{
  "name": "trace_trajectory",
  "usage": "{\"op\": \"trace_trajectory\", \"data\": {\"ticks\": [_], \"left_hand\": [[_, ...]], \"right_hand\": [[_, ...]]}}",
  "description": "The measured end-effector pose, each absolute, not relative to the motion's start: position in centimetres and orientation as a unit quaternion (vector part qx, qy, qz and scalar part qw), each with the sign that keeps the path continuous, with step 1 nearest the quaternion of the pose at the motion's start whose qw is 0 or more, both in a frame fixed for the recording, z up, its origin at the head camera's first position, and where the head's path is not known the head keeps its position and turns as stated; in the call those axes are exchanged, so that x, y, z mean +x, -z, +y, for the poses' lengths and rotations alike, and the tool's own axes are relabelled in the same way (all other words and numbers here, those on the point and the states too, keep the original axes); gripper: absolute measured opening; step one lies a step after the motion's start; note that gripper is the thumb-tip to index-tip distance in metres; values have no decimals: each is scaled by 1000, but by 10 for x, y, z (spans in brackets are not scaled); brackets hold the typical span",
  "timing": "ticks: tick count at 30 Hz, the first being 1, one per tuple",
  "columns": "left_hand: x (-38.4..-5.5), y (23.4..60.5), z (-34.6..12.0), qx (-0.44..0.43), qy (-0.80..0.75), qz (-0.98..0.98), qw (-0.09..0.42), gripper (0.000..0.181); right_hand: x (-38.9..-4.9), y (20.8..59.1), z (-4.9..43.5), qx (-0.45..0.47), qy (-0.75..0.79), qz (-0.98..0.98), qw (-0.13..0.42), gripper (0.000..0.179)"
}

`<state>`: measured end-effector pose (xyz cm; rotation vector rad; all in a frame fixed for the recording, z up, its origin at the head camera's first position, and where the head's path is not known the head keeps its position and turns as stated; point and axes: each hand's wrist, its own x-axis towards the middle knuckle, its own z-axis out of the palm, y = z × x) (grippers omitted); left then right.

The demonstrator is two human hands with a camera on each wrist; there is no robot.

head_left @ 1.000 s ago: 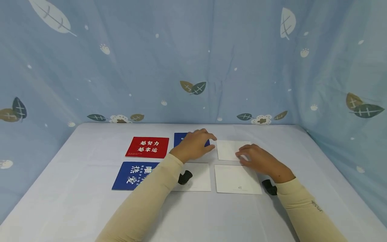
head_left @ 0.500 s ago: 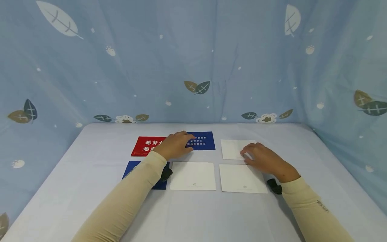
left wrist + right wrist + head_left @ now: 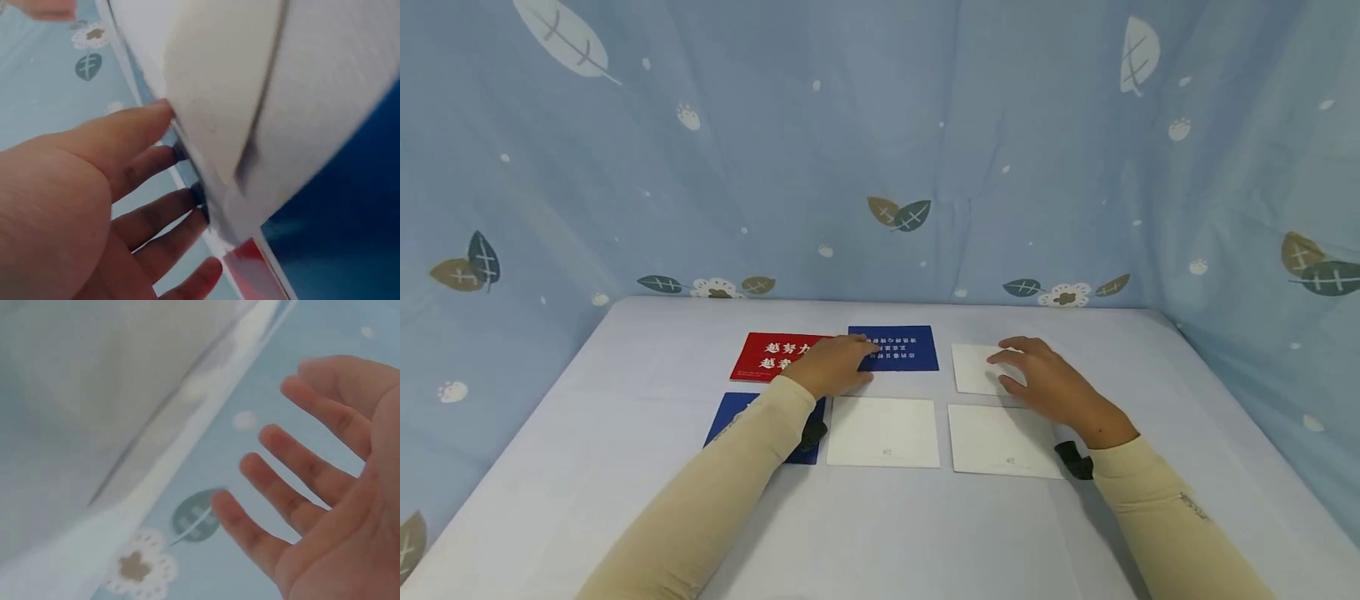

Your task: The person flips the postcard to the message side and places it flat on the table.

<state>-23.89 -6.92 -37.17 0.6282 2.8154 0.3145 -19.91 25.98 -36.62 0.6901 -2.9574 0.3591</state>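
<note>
My left hand [image 3: 831,365] reaches over the right side of a red card [image 3: 751,363] with white characters. Its fingertips lie over the left edge of a blue card [image 3: 904,348] at the back. The left wrist view shows its thumb apart from its spread fingers [image 3: 153,222]. My right hand [image 3: 1037,379] is over the back white card [image 3: 973,371], partly covering it. In the right wrist view its fingers [image 3: 300,469] are spread and lightly bent, with nothing between them.
In front lie a blue card [image 3: 730,408], partly hidden under the left sleeve, and two white cards, one in the middle [image 3: 883,433] and one to the right [image 3: 1000,440]. A patterned blue cloth [image 3: 970,150] hangs behind the white-covered table [image 3: 880,533].
My left hand has moved left from the back blue card's right side to its left edge, uncovering most of it. The right hand stays over the white card, its fingers spread a little wider.
</note>
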Motion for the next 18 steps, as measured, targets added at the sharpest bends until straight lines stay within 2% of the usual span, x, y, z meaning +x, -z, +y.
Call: {"op": "trace_trajectory", "data": {"ticks": [5,12,18], "left_hand": [[-237,371,-67,213,-101,965,113,53],[-232,368,-65,214,-115,964,108,53],[-229,371,-70,218,-116,965,93,53]], "right_hand": [[-208,358,230,236,-117,-963,51,34],[-217,349,191,225,-134,-964,-33,43],[-220,351,178,244,-123,-960,-53,47]]}}
